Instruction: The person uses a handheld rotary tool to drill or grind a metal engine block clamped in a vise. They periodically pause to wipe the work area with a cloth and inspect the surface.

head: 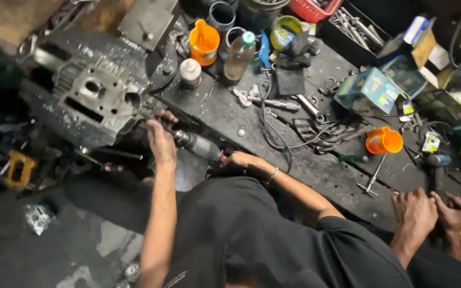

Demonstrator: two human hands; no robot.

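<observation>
Left hand (161, 136) and right hand (241, 160) clasp a grey cylindrical power tool (198, 145) against the grey metal engine block (100, 98); orange plastic jug (204, 42) and clear plastic bottle (239, 55) stand above on the cluttered black workbench (225, 114); 2 other hands (433, 213) rest lower right.

counter (316, 165) — dark, greasy | on it: two orange cups (204, 41) (383, 141) | clear bottle (239, 55) | small white bottle (190, 71) | teal box (373, 88) | black cable (273, 125) | T-handle tool (372, 178) — near front edge | metal engine part (100, 96) at left end

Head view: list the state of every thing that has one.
power tool, gripped by left hand and right hand, tip at engine block
clear bottle, upright, capped
white bottle, upright, capped
orange jug, upright, open
orange cup, open, no lid
</observation>
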